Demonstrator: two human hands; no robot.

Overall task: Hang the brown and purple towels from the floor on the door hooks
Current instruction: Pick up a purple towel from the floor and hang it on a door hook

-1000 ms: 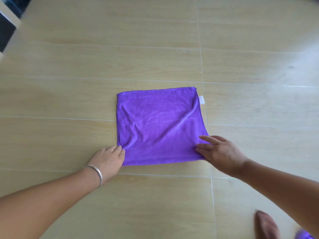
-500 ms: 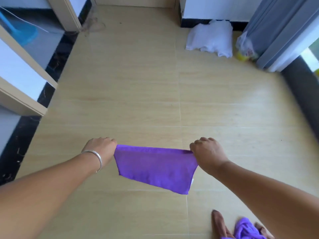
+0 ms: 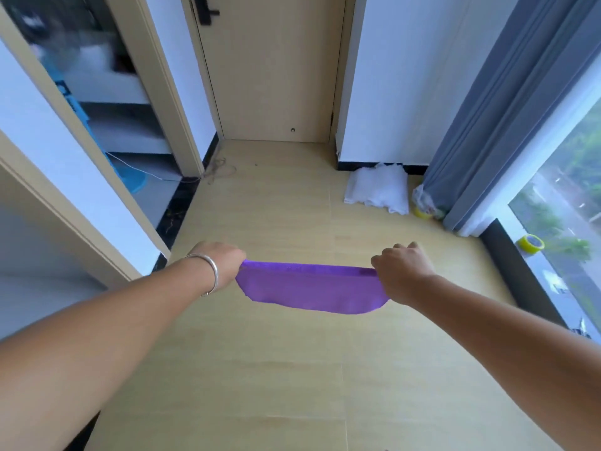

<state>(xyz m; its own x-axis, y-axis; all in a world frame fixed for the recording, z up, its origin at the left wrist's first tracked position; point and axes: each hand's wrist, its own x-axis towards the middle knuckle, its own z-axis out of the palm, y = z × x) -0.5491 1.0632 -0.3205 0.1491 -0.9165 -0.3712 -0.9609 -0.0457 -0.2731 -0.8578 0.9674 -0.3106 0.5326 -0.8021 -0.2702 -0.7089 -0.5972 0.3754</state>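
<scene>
The purple towel (image 3: pixel 312 289) hangs in the air in front of me, stretched by its top edge between both hands. My left hand (image 3: pixel 219 263), with a silver bracelet on the wrist, grips its left corner. My right hand (image 3: pixel 401 268) grips its right corner. A closed beige door (image 3: pixel 276 76) with a black handle stands straight ahead at the far end of the floor. No hooks show on the visible part of the door. No brown towel is in view.
A white cloth bundle (image 3: pixel 379 188) lies on the floor by the wall at the right. Grey curtains (image 3: pixel 507 109) hang beside a window on the right. Open doorways (image 3: pixel 107 102) line the left. A yellow tape roll (image 3: pixel 530 244) sits on the window ledge.
The purple towel went from lying flat on the floor to being held up by both hands. My view has risen from the floor to the door ahead.
</scene>
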